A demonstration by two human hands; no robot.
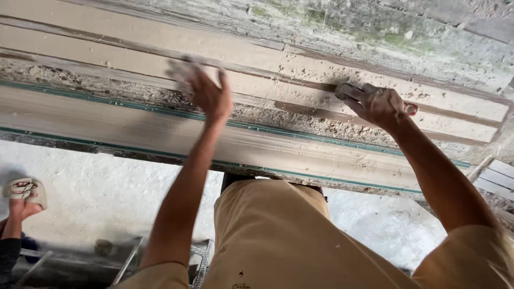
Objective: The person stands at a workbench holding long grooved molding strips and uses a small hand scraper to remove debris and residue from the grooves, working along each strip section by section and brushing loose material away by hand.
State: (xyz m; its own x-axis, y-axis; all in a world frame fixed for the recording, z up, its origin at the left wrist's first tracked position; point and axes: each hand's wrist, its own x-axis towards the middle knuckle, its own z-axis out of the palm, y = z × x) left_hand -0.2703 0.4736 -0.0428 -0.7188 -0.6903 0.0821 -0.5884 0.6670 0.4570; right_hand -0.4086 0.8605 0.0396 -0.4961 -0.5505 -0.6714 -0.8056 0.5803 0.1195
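the wet plaster moulding (300, 88) runs across the wall in front of me, in long steps and grooves, from one side of my view to the other. it sits above a smooth wide band (107, 126) with thin green lines along its edges.

my right hand (375, 104) is closed tight around a small tool (409, 108). i can see a bit of its red end poking out past my fingers. the front of the tool is pressed into a groove of the moulding, where a dark wet streak shows. i cannot see the shape of its tip.

my left hand (206, 91) is open, with the fingers spread. it rests flat on the moulding, well apart from my right hand. it holds nothing. it looks a bit blurry.

i think i am in the middle of smoothing the groove, because some parts look rough and crumbly and some look neat. the next move needs a slow, even pull along the line, so the edge stays straight.

my tan trousers (267, 235) are below. down on the pale floor (96, 192) someone else's foot in a sandal (24, 192) is at the left side.
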